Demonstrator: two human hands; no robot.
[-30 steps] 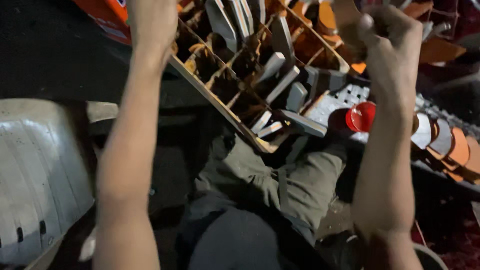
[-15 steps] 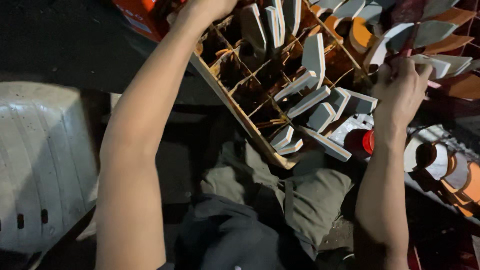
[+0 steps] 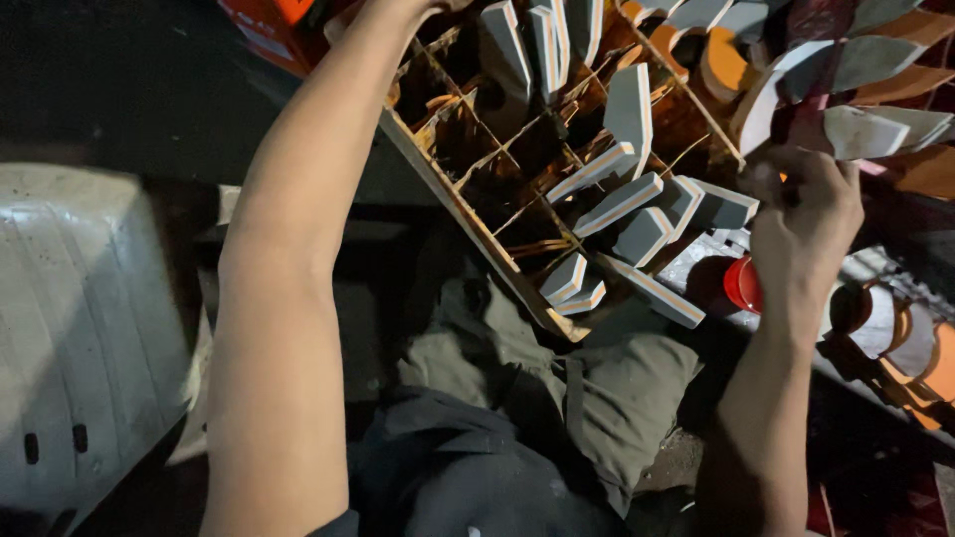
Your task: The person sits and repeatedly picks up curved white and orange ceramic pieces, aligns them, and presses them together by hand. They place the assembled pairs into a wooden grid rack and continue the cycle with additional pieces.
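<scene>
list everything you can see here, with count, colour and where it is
divided wooden crate: one, brown, tilted across the upper centre
grey foam blocks with orange stripe: many, standing in the crate's cells
curved grey and orange pieces: several, upper right, by the right hand
red round cap: one, below the right hand
curved pieces: a few, white and orange, right edge
plastic chair: one, pale grey, left
trousers: olive, bottom centre
left hand: out of frame at the top; forearm reaches over the crate
right hand: fingers closed around the curved pieces, upper right

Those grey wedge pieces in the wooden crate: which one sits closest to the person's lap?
The short grey wedge in the crate's bottom corner compartment, just above the knee; the others stand higher up.
</scene>
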